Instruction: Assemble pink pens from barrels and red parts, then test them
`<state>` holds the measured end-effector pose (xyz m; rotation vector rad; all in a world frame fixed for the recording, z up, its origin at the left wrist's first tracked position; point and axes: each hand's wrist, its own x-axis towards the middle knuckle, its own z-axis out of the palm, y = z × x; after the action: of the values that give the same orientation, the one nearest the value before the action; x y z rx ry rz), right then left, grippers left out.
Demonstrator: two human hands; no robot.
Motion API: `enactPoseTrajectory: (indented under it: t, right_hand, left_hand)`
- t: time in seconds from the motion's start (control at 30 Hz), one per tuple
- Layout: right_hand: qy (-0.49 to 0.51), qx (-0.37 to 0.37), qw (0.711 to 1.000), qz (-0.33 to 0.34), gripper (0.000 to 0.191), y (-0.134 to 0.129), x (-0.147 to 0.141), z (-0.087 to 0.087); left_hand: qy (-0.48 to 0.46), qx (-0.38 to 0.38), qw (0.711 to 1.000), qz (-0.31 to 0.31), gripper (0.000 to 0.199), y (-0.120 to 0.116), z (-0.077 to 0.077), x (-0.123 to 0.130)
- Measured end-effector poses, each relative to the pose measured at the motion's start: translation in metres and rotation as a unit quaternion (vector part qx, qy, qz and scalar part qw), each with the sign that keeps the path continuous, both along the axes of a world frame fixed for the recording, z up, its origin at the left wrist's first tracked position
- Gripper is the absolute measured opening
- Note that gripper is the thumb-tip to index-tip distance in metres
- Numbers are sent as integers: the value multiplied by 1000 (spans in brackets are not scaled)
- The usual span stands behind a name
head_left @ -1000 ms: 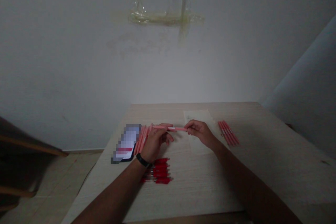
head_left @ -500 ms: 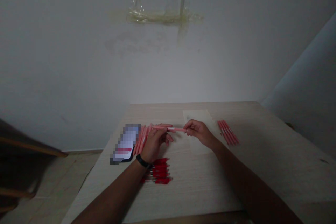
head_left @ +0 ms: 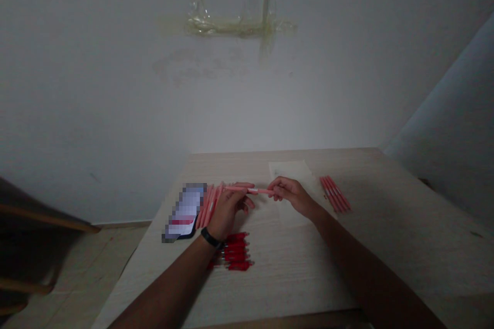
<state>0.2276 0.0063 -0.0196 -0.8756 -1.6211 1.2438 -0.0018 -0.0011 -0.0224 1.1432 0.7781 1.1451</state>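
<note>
A pink pen [head_left: 250,190] lies level between my hands, held in the fingers of my left hand [head_left: 228,208], with its tip end pinched by my right hand [head_left: 291,193]. Beside my left hand, a row of similar pink pens [head_left: 208,206] lies close together on the wooden table [head_left: 401,236]. A group of red pens [head_left: 235,252] lies just below that wrist. Under my right hand sits a pale sheet of paper [head_left: 288,170], partly hidden. Several pink pens [head_left: 335,194] lie to its right.
A phone [head_left: 184,212] with a blurred screen lies at the table's left edge, next to the pink row. A white wall with old tape marks [head_left: 239,25] rises behind the table. Dark wooden furniture [head_left: 34,221] stands at the left, above a tiled floor.
My right hand has shifted slightly left along the pen. The whole view has tilted a little, so the table sits slightly higher in the picture. The pens on the table have not moved.
</note>
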Motion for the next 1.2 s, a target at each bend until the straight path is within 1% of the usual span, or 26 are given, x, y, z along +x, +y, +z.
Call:
enactPoseTrajectory:
  t: [0.07, 0.17, 0.23, 0.33, 0.4, 0.47, 0.57, 0.63, 0.67, 0.7, 0.77, 0.83, 0.93, 1.0, 1.07, 1.2]
  right_hand:
    - [-7, -9, 1000, 14, 35, 1, 0, -3]
    - [0, -45, 997, 68, 32, 2, 0, -9]
    - [2, -68, 992, 105, 33, 1, -1, -12]
    - [-15, -82, 986, 142, 34, -2, -3, -12]
    - [-29, -81, 984, 154, 32, -3, -3, -11]
    - [-46, -78, 985, 147, 30, -2, 1, -10]
    - [-96, -59, 989, 93, 29, 3, 18, -8]
    - [-151, -24, 988, 27, 24, 9, 38, -7]
    - [-192, 0, 981, -15, 22, 12, 49, -6]
    - [-235, 21, 970, -59, 18, 15, 61, -4]
    - [-311, 39, 940, -135, 12, 18, 87, -1]
    - [-372, 22, 906, -202, 10, 19, 115, 2]
    - [-418, 0, 871, -257, 11, 19, 156, 1]
    - [-450, -18, 850, -273, 11, 17, 182, -4]
    - [-470, -46, 836, -281, 12, 15, 204, -12]
    - [-462, -101, 831, -292, 15, 9, 235, -28]
  left_hand:
    - [24, 10, 999, -22, 30, -1, -1, 0]
    - [52, 31, 997, -45, 25, -2, -3, 0]
    - [66, 40, 996, -51, 25, -1, -5, 0]
    - [100, 52, 992, -59, 27, -1, -6, 0]
    - [126, 64, 988, -60, 31, -1, -5, 1]
    - [160, 91, 981, -56, 34, -4, -3, 3]
    - [245, 160, 955, -42, 33, -9, 0, 4]
    - [310, 203, 928, -43, 31, -13, 2, 4]
    - [336, 221, 914, -50, 30, -16, 3, 5]
    - [356, 237, 902, -60, 29, -18, 3, 5]
    - [378, 260, 885, -82, 28, -21, 4, 5]
    - [387, 274, 875, -97, 27, -23, 5, 6]
    - [398, 281, 867, -106, 25, -24, 6, 7]
    - [404, 285, 862, -111, 24, -24, 7, 7]
    - [409, 291, 857, -117, 24, -25, 7, 7]
    - [414, 301, 849, -130, 25, -25, 5, 8]
